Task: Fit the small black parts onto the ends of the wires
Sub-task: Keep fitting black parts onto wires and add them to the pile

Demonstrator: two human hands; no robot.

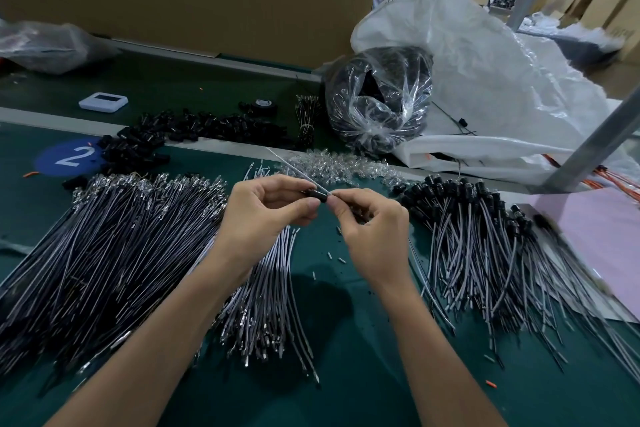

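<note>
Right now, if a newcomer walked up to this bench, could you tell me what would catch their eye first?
The two hands meeting at the centre: the left hand pinches a small black part while the right hand pinches a thin wire right next to it. A broad fan of uncapped wires lies to the left on the green table, and capped wires spread to the right.

- Small black part (318,196): mostly covered by left hand (266,215) fingertips.
- Wire (294,168) end: hidden where right hand (370,229) pinches it.
- Wire pile (104,253): cropped at worktop's left edge.
</note>
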